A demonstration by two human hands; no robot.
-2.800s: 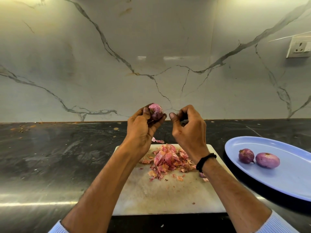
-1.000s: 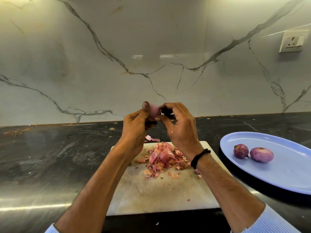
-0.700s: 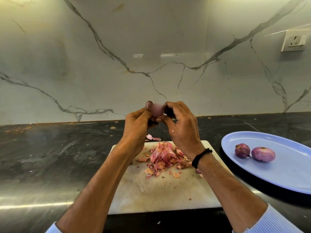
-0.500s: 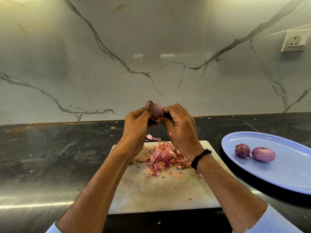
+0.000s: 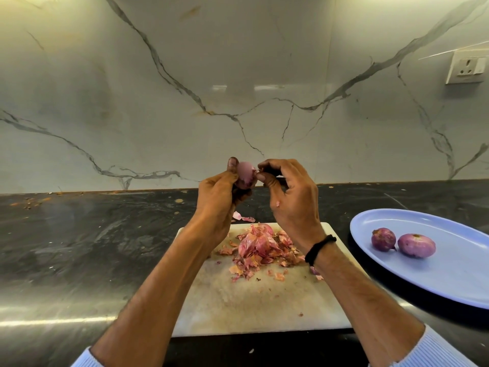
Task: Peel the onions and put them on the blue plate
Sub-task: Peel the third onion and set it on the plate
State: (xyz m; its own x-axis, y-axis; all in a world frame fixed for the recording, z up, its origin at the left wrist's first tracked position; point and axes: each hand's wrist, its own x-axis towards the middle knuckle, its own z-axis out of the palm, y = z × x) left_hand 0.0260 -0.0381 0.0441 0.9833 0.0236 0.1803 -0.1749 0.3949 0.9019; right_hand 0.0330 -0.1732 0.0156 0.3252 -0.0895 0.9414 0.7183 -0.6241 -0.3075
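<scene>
Left hand (image 5: pixel 215 197): its grip is curled round the onion (image 5: pixel 245 174), holding it up over the white board (image 5: pixel 238 300), thumb on top.
Right hand (image 5: pixel 293 205): narrow grip, thumb and first finger pinching at the onion's right side.
Onion in hand: pink and smooth where it shows.
Blue plate (image 5: pixel 449 282): on the dark surface (image 5: pixel 79 247) at the right, carrying a small onion (image 5: pixel 383 239) and a big onion (image 5: pixel 416 245), side by side.
Peels (image 5: pixel 260 245): a pink heap on the board, below the hands.

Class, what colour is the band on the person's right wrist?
Black: the thin cord wrist band, best shown in the head view.
</scene>
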